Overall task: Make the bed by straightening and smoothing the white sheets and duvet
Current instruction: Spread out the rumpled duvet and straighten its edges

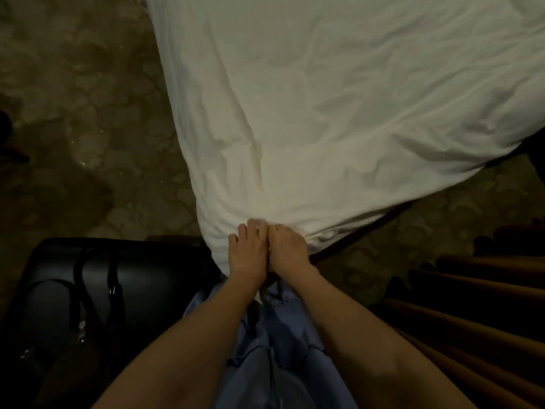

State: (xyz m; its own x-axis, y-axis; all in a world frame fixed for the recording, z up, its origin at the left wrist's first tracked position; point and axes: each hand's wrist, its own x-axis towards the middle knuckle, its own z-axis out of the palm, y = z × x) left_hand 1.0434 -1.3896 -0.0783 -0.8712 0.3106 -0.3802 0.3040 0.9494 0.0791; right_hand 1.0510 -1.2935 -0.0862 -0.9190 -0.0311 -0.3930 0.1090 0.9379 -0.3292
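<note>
A white duvet (pixel 339 107) covers the bed and fills the upper right of the view, with soft creases across it. Its near corner hangs down right in front of me. My left hand (pixel 249 252) and my right hand (pixel 287 247) sit side by side on that corner, touching each other, fingers curled down into the fabric at the edge. The fingertips of both hands are partly hidden in the folds. A dark strip of the bed base (pixel 365 225) shows under the duvet's right edge.
A black leather seat (pixel 141 267) with a bag and its straps (pixel 97 293) stands close at my lower left. Brown pleated curtains (pixel 472 305) hang at the lower right. Patterned carpet (pixel 88 113) lies to the left of the bed.
</note>
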